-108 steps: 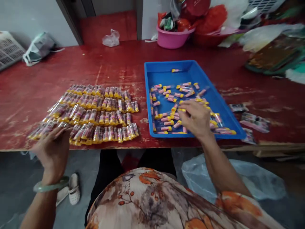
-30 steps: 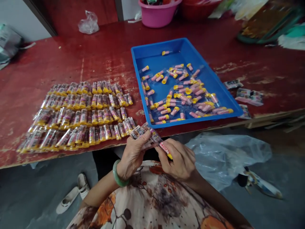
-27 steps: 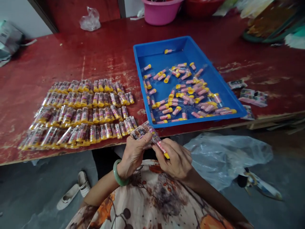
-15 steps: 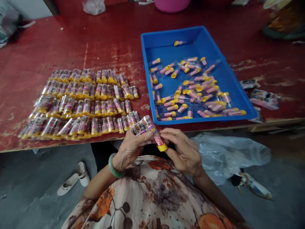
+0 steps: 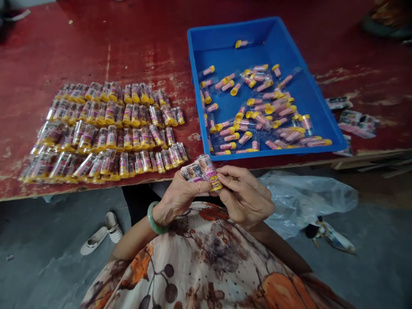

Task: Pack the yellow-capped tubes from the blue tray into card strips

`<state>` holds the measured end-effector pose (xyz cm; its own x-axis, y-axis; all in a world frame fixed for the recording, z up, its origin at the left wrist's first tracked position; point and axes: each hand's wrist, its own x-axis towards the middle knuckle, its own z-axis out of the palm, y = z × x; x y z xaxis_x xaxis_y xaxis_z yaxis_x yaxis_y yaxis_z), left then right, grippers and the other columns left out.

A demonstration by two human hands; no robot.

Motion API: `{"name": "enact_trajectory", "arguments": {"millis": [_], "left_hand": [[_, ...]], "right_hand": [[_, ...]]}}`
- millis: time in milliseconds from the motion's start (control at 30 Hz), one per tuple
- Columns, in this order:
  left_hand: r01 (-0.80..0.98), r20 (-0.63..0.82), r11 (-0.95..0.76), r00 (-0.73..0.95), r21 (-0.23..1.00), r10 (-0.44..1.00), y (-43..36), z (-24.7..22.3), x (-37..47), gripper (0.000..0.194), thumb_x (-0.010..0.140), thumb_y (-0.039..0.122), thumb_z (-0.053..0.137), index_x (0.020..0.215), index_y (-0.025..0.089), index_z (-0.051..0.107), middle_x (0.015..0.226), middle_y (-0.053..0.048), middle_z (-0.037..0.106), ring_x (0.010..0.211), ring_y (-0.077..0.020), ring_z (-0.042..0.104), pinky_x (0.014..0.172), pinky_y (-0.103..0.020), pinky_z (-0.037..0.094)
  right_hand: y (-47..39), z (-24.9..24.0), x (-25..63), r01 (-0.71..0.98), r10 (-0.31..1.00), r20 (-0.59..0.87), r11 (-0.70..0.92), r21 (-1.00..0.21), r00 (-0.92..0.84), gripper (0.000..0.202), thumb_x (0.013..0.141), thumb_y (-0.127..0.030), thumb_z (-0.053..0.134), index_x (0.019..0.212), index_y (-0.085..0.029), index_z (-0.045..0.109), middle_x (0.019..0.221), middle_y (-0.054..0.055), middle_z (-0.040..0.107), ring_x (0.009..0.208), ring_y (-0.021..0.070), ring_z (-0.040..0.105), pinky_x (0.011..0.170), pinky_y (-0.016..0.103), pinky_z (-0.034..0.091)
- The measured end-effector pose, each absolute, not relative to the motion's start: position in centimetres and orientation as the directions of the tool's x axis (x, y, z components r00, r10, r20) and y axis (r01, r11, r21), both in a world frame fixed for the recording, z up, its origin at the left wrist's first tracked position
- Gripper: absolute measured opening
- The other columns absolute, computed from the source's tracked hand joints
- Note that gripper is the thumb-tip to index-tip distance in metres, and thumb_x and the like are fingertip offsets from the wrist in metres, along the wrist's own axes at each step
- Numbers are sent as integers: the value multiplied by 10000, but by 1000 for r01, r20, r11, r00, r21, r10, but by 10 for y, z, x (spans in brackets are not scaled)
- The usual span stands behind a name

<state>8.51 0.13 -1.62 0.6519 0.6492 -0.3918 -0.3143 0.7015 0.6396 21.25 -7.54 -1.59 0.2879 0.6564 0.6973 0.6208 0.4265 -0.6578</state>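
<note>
My left hand (image 5: 177,192), with a green bangle at the wrist, grips several small printed labels (image 5: 192,172) between thumb and fingers. Just right of them, a clear tube with a yellow cap (image 5: 210,174) is held tilted in front of my body, its side showing a printed label. The fingers of my right hand (image 5: 246,195) pinch the tube's right side, while my left thumb lies against its lower left. Whether the label fully surrounds the tube cannot be seen.
Labelled tubes (image 5: 111,137) lie in rows on the red table (image 5: 151,38), at left. A blue tray (image 5: 225,36) at right holds unlabelled tubes with pink contents. More labels (image 5: 350,120) lie right of the tray. A plastic bag (image 5: 309,197) hangs below the table edge.
The tube has turned and slid up against the label, so print now covers the pink contents that showed before. My right fingers have closed in on it. The camera view has shifted slightly.
</note>
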Motion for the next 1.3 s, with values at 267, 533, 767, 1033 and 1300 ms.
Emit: {"name": "enact_trajectory", "arguments": {"millis": [267,533,767,1033,1300], "left_hand": [[-309,-369,699,675,645,639,0,-16,83,420,560,273,940,922,170,751,825,-14,742,725,-144,681,729,-257,560],[-316,-376,704,670,636,640,2,-17,80,411,564,243,938,926,177,755,848,-9,747,725,-131,680,687,-228,558],[-283,-399,709,666,646,630,4,-17,76,370,603,278,922,911,164,753,845,-20,747,738,-141,683,693,-237,547],[-285,-413,702,643,652,645,6,-19,73,307,706,379,857,899,164,755,839,-42,750,737,-173,696,737,-293,556],[-279,-408,714,664,642,626,7,-14,71,259,680,243,875,904,176,764,857,-16,748,736,-131,676,679,-232,547]], "right_hand": [[-73,-17,209,609,640,712,450,-653,290,386,805,24,605,1102,-193,721,1038,90,715,834,181,681,624,289,564],[-70,-16,208,622,631,726,461,-633,272,370,803,31,598,1080,-181,723,1019,99,718,827,190,685,623,297,573],[-72,-26,209,645,649,709,421,-638,278,414,782,7,633,1135,-192,716,1040,93,718,869,205,699,697,326,618],[-72,-31,206,618,674,670,392,-682,311,364,806,-39,620,1119,-199,716,1053,86,722,846,204,716,646,317,647],[-70,-30,206,663,651,702,392,-638,291,392,780,-23,644,1118,-207,713,1025,75,731,866,209,709,709,342,621]]}}
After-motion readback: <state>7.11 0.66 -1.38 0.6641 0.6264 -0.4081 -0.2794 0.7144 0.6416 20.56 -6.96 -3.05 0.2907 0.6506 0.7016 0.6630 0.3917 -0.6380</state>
